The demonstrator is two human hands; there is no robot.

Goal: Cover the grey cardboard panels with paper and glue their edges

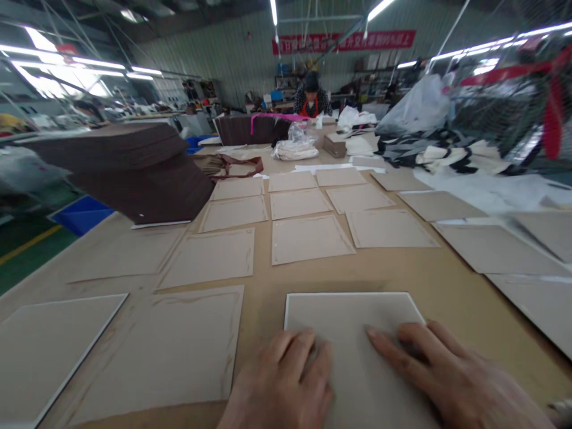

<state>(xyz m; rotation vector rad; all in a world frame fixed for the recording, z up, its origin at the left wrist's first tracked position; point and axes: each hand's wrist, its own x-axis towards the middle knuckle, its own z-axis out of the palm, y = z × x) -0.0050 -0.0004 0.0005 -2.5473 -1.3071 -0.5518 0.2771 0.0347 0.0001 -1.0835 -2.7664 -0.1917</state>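
A flat grey-beige board (353, 357) with pale edges lies before me on the brown tabletop. My left hand (286, 378) rests on its left side, fingers bent and a little blurred. On the right side, my right hand (451, 369) presses with its index finger stretched out and the other fingers spread toward the board's edge. Neither hand grips anything that I can see; the near end of the board runs out of view. Left of my left hand lies a beige sheet (165, 351) with brownish smears along its borders.
Rows of similar sheets (308, 238) cover the table ahead. More boards (496, 247) lie along the right. A tall stack of dark brown pieces (147, 173) stands at the left edge beside a blue bin (83, 214). Fabric scraps (460, 152) and a person (311, 98) are farther back.
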